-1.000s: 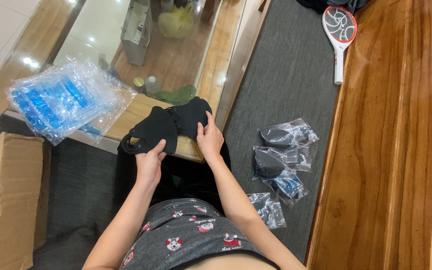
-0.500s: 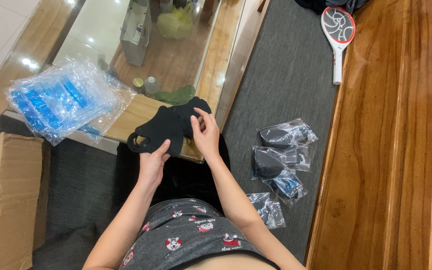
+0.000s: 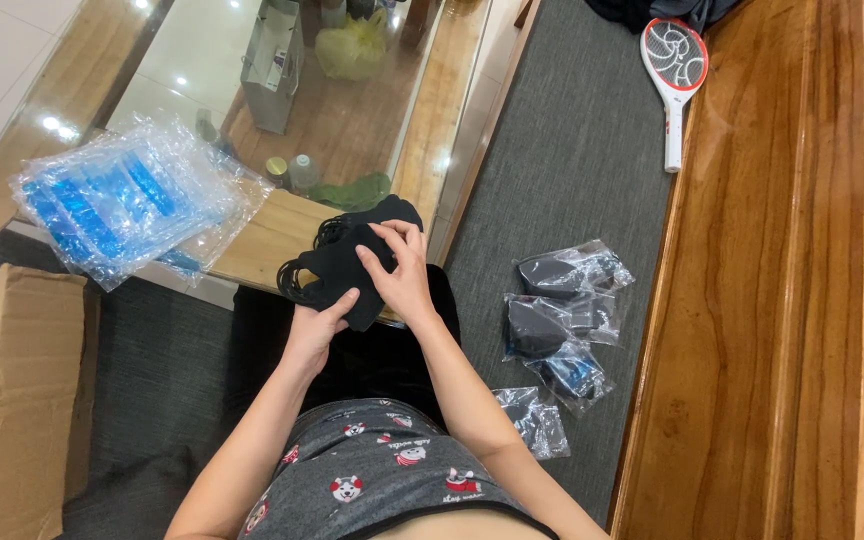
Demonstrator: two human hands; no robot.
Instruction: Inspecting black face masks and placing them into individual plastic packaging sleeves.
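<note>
Gripping a stack of black face masks [image 3: 347,265] at the glass table's wooden edge [image 3: 262,240]: left hand [image 3: 314,325] steadies it from below, right hand [image 3: 404,275] pinches the top mask to separate it

Bright, even indoor light, sharp throughout.
Ceiling lamps glare as white spots on the glass tabletop [image 3: 202,60]; shadows stay soft, and edges bend slightly with wide-angle distortion.
</note>
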